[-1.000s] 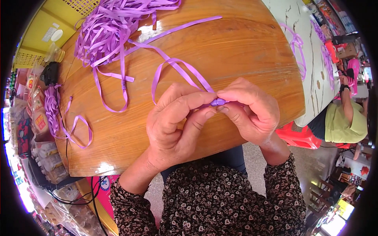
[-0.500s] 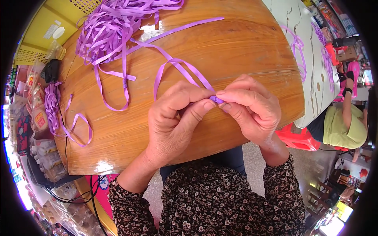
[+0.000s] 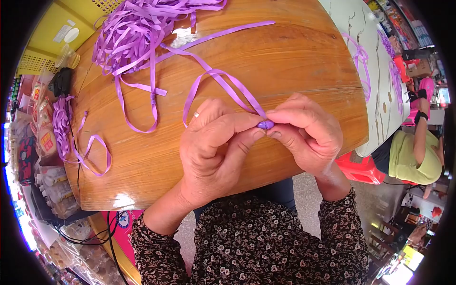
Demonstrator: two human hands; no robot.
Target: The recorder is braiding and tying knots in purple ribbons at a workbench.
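One head-worn fisheye view looks steeply down from close above the left hand (image 3: 213, 152) and right hand (image 3: 306, 135), facing the wooden desk (image 3: 294, 61) beyond them; edges bend toward the rim.

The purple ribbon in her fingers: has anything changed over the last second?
Hardly anything. The left hand and right hand still pinch the same ribbon end between their fingertips, with only slight finger shifts. The ribbon pile and wooden table are unchanged.
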